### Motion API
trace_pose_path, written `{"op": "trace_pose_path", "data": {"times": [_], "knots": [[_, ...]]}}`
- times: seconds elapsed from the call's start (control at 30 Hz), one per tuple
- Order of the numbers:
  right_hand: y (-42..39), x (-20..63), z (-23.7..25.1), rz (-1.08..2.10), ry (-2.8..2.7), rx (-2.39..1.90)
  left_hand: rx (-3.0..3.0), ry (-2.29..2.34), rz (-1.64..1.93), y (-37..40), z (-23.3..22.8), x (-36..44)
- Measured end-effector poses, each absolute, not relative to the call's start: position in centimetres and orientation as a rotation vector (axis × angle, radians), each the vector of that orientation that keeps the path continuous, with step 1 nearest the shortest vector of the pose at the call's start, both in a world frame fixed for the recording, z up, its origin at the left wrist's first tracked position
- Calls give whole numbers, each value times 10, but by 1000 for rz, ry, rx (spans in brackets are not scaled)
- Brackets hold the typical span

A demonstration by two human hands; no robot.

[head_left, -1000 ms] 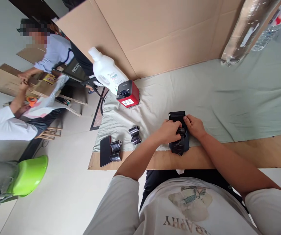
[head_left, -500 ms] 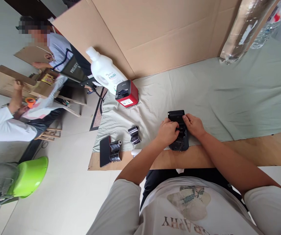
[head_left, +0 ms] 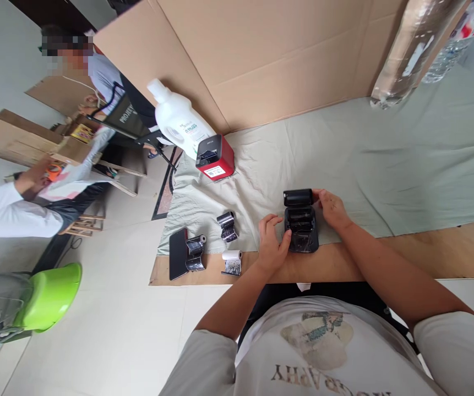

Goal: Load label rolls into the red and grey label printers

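Small black label printer (head_left: 301, 223), lid up, sits at the near edge of the pale green cloth (head_left: 385, 165), partly over the bare wooden table edge (head_left: 426, 258). A dark roll shows in its open bay.

Left hand (head_left: 272, 245) at the printer's 9 o'clock, fingers spread loose, thumb touching the casing; it grips nothing. Right hand (head_left: 332, 208) at 2 o'clock, fingertips on the raised lid's corner, otherwise unclenched.

Around, taken from the printer:
- 8 o'clock: white paper roll (head_left: 232, 262) on bare wood.
- 9 o'clock: dark roll (head_left: 227, 226); farther out, a second dark roll (head_left: 196, 253) touching a black phone (head_left: 178, 254).
- 10 o'clock: red label printer (head_left: 215, 157), white detergent bottle (head_left: 179, 122) just behind it.
- 12 o'clock: cardboard sheet (head_left: 261, 55) standing as a backdrop.
- 1 o'clock, far: plastic-wrapped roll (head_left: 410, 49).

Nothing lies between either hand and the printer.

Far left: two other people at a cardboard box (head_left: 22, 137); green basin (head_left: 49, 294) on the floor.
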State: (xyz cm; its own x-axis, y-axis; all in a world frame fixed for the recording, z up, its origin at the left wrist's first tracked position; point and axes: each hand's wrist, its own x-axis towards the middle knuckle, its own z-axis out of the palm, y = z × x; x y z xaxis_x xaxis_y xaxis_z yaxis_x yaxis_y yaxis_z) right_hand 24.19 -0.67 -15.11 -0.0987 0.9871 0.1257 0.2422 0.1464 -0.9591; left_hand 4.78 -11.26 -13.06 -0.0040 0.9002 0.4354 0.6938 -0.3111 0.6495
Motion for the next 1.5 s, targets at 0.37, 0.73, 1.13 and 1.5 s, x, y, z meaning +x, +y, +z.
{"op": "trace_pose_path", "data": {"times": [0.37,0.73,1.13,1.5], "knots": [[-19,246,-136,820,-1867,-1656,1746,1771,1001,-103,-137,46],[-59,240,-108,945,-1969,-1623,1565,1466,1197,-91,-144,50],[-67,227,-134,1379,-1576,-1331,1194,1147,1281,-89,-143,45],[-88,216,-145,1099,-1727,-1165,873,1362,1575,-76,-161,39]]}}
